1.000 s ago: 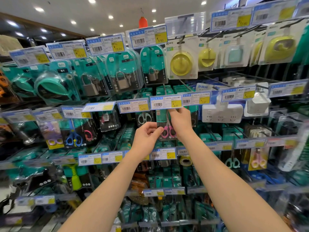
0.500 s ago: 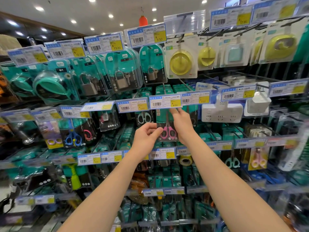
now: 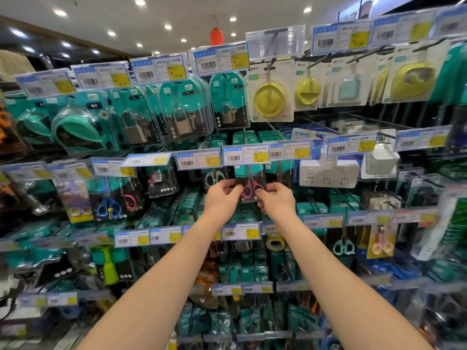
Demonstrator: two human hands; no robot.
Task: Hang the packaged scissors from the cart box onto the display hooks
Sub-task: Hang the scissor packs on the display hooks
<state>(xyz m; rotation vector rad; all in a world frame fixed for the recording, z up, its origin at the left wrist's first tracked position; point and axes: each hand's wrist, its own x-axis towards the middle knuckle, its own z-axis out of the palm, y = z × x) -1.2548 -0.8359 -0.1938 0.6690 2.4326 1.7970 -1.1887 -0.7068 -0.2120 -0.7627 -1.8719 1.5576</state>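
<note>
A pack of pink-handled scissors [image 3: 250,184] on a teal and black card hangs under the 4.00 price tag [image 3: 246,155] in the middle of the display wall. My left hand [image 3: 222,198] pinches the pack's lower left edge. My right hand [image 3: 276,199] grips its lower right corner. The hook behind the tag is hidden, so I cannot see how the pack sits on it. The cart box is out of view.
Neighbouring hooks carry more scissors packs [image 3: 214,176], padlocks [image 3: 183,121], yellow round items [image 3: 269,98] and white power strips [image 3: 328,173]. Price tags jut out in front of every row. Blue scissors [image 3: 108,205] hang lower left.
My right hand has dropped from the top of the pack, near the price tag, to its lower right corner. My left hand has closed in on the lower left edge.
</note>
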